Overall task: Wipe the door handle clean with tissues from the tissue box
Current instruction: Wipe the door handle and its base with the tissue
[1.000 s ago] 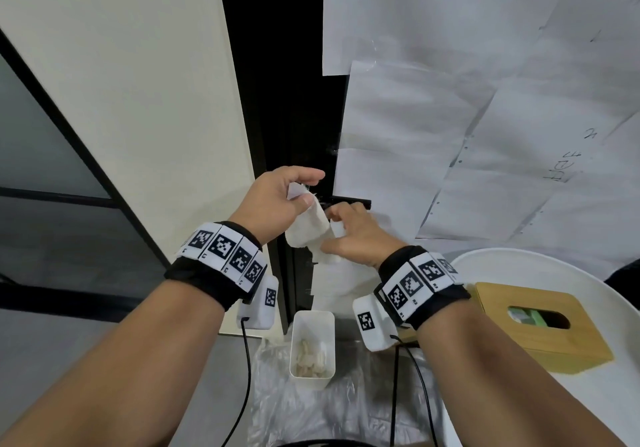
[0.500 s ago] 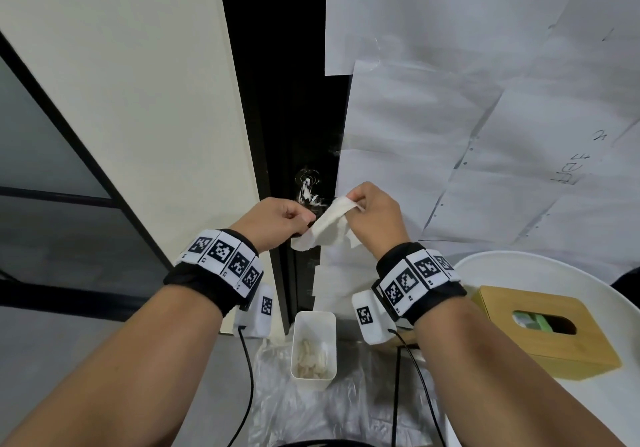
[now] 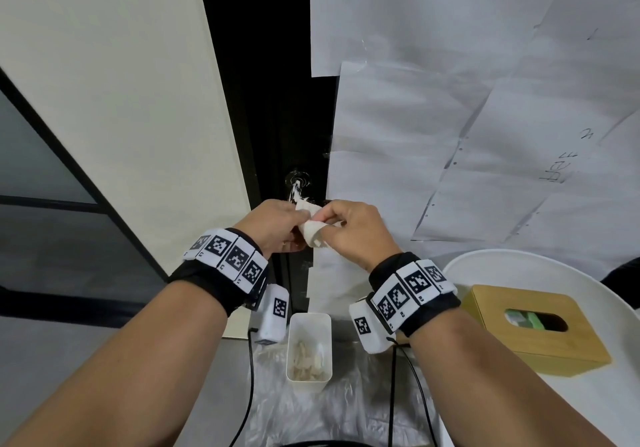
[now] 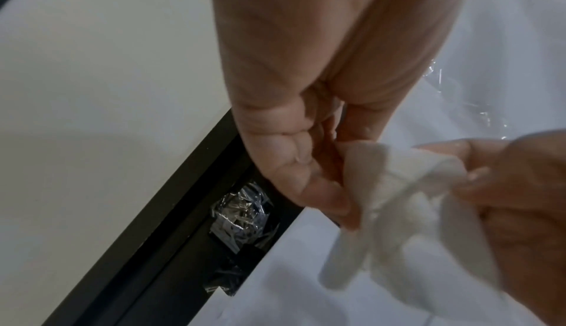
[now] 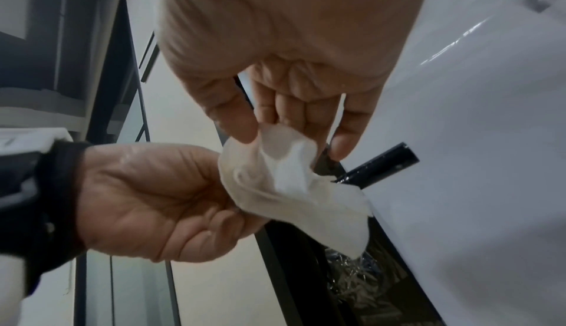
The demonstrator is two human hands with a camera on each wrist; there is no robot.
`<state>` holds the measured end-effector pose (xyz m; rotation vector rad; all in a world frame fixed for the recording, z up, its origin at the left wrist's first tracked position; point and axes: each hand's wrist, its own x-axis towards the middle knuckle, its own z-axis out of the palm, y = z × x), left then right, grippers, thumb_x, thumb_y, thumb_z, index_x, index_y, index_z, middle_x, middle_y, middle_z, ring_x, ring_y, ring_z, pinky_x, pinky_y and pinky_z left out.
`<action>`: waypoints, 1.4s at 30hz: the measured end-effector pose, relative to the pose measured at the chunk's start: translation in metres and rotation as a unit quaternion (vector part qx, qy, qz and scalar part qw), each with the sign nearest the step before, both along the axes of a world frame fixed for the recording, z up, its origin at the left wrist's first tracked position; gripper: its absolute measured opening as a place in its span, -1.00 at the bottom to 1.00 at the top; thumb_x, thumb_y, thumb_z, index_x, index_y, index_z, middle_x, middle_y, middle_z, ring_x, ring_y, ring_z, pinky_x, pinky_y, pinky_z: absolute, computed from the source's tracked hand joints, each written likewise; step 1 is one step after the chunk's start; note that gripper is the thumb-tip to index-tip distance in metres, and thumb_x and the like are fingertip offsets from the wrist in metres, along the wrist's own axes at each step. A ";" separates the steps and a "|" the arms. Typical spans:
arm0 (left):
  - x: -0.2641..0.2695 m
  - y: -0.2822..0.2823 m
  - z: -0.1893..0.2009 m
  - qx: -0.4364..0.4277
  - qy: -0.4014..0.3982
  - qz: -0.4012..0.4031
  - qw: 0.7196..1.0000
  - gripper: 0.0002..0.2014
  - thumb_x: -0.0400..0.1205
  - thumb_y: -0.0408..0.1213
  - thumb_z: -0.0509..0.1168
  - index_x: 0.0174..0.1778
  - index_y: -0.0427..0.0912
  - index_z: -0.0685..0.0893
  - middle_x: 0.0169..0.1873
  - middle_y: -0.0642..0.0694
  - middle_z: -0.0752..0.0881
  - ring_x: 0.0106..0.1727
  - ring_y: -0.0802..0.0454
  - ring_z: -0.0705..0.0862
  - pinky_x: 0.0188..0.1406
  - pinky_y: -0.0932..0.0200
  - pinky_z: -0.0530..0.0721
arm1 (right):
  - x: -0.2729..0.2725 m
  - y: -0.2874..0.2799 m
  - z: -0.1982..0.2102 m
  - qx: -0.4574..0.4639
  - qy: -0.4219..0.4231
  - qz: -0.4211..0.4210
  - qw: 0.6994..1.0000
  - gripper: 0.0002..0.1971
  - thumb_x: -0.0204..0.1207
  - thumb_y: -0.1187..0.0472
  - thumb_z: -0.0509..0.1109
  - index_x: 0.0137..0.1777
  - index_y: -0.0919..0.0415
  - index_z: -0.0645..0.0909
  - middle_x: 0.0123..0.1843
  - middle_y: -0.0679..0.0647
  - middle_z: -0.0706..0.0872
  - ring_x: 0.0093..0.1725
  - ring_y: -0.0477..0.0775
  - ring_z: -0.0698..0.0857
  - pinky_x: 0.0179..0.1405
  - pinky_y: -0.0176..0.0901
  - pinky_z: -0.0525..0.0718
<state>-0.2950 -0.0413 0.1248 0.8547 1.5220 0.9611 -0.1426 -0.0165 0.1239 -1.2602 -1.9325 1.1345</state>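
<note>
Left hand and right hand both pinch a crumpled tissue, seemingly just off the black door handle.

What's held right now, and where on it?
A crumpled tissue, pinched between both hands: left hand on its left end, right hand on its right end.

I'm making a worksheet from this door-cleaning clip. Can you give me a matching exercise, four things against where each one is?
Things:
1. tissue
2. tissue box
3. white bin
4. door handle

Places:
A. on the round white table
B. sticking out of the paper-covered door
C. pinched between left hand and right hand
D. on the floor below the hands

Pairs: 1-C, 2-A, 3-D, 4-B
</note>
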 end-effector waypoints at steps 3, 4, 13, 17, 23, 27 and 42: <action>-0.006 0.006 -0.008 0.031 0.085 0.022 0.996 -0.83 0.70 -0.28 0.22 0.03 -0.25 0.69 -0.12 -0.24 0.77 -0.14 -0.12 0.76 -0.19 0.03 0.77 | 0.006 0.009 -0.002 0.036 -0.023 -0.025 0.999 -0.85 0.30 0.19 0.35 -0.22 0.00 0.73 -0.21 -0.11 0.80 -0.22 -0.12 0.72 -0.14 -0.14 0.73; -0.009 0.008 -0.008 0.054 0.155 0.019 0.986 -0.83 0.69 -0.27 0.22 -0.01 -0.23 0.69 -0.14 -0.23 0.76 -0.13 -0.14 0.75 -0.16 -0.02 0.77 | 0.009 0.013 -0.004 0.062 -0.041 -0.042 0.996 -0.79 0.33 0.23 0.28 -0.19 0.00 0.73 -0.18 -0.10 0.80 -0.15 -0.08 0.73 -0.06 -0.08 0.74; -0.004 0.013 -0.002 0.177 0.325 -0.027 0.929 -0.81 0.69 -0.34 0.19 -0.06 -0.04 0.70 -0.10 -0.02 0.62 -0.12 0.14 0.59 -0.20 0.39 0.45 | 0.019 0.038 -0.028 0.244 -0.287 -0.039 0.926 -0.60 0.46 0.38 0.19 0.25 0.15 0.64 0.13 0.11 0.61 0.11 0.23 0.53 -0.03 0.02 0.52; -0.001 0.023 -0.008 0.212 0.352 -0.002 0.912 -0.84 0.67 -0.33 0.24 0.06 -0.01 0.68 -0.02 -0.03 0.62 -0.04 0.06 0.60 -0.06 0.29 0.49 | 0.020 0.038 -0.031 0.255 -0.295 -0.039 0.920 -0.63 0.45 0.38 0.19 0.18 0.12 0.67 0.09 0.08 0.63 0.09 0.19 0.53 -0.08 -0.02 0.45; 0.007 0.031 -0.023 0.295 0.417 0.067 0.857 -0.80 0.60 -0.51 0.21 -0.10 -0.23 0.74 -0.04 -0.06 0.61 -0.10 0.04 0.61 -0.09 0.26 0.58 | 0.021 0.040 -0.032 0.244 -0.281 -0.033 0.928 -0.62 0.44 0.40 0.22 0.21 0.14 0.67 0.07 0.09 0.63 0.08 0.19 0.54 -0.12 -0.01 0.52; 0.011 0.035 -0.037 0.290 0.482 0.002 0.827 -0.77 0.63 -0.37 0.24 0.09 -0.25 0.78 0.07 -0.11 0.64 0.05 -0.09 0.60 0.11 0.08 0.63 | 0.022 0.040 -0.032 0.238 -0.276 -0.026 0.931 -0.59 0.43 0.41 0.22 0.24 0.16 0.65 0.06 0.10 0.62 0.08 0.20 0.54 -0.11 0.10 0.65; 0.013 0.046 -0.056 0.318 0.625 -0.028 0.712 -0.89 0.45 -0.22 0.52 -0.18 -0.14 0.77 -0.21 -0.03 0.67 -0.11 -0.14 0.59 -0.26 0.07 0.48 | 0.025 0.043 -0.031 0.233 -0.283 -0.001 0.930 -0.61 0.42 0.42 0.22 0.21 0.19 0.66 0.02 0.12 0.62 0.08 0.20 0.55 -0.21 0.13 0.69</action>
